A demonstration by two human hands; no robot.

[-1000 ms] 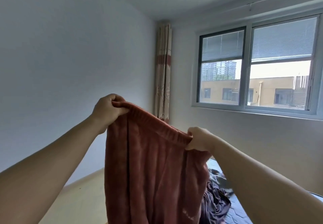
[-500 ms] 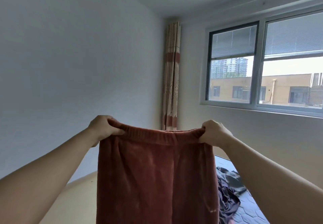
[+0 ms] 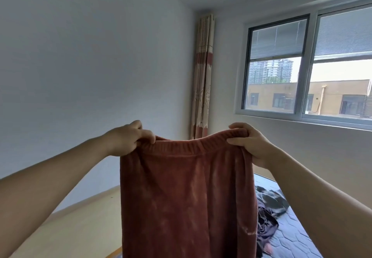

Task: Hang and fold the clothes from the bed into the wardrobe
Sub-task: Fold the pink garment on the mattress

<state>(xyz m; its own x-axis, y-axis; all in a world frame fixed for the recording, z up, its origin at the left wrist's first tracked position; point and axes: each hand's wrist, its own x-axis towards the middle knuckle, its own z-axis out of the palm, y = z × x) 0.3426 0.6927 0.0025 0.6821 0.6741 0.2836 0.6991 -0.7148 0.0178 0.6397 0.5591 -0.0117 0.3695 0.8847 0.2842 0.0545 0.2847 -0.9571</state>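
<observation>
Cloth is pinched in both grips: the left grip [image 3: 128, 139] has its fingers and thumb curled round one end of an elastic waistband [image 3: 191, 147], and the right grip [image 3: 251, 145] closes on the other end in the same way. They are held apart at about the same height, I think so that the rust-red garment [image 3: 185, 197] hangs open and flat and can be looked over before folding or hanging. It hangs in the air in front of the person, partly in front of the bed [image 3: 289, 241]; its lower part goes out of view. On the bare mattress, just to the right of it, lies a dark heap of clothes [image 3: 267, 207], at least two pieces, but I cannot count them exactly. So I count two grips, one garment in hand, one heap waiting. Behind are one window [image 3: 310, 66] and one drawn-back curtain [image 3: 203, 80]. No wardrobe is in view.
</observation>
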